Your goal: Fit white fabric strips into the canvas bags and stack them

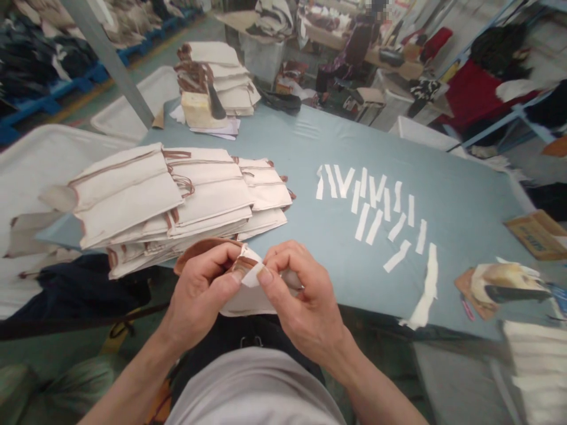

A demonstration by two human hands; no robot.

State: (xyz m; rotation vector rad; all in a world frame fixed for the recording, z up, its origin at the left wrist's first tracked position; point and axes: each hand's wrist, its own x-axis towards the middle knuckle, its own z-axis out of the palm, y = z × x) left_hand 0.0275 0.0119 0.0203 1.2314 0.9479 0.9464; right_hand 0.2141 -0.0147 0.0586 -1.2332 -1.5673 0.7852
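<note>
My left hand [201, 289] and my right hand [299, 295] meet over the near edge of the blue table [465, 206]. Both pinch one cream fabric piece with brown trim [248, 301]. My right thumb and forefinger press a small white strip [253, 276] against its top edge. A fanned stack of similar cream pieces with brown edging [177, 200] lies just beyond my left hand. Several white tape strips [376, 206] are laid out in rows to the right of it.
A second stack of cream pieces [221, 79] and a block with a dark tool [199, 109] sit at the table's far end. A cardboard box [535, 233] and cut leather parts [496, 286] lie right. A seated person [349, 50] works behind.
</note>
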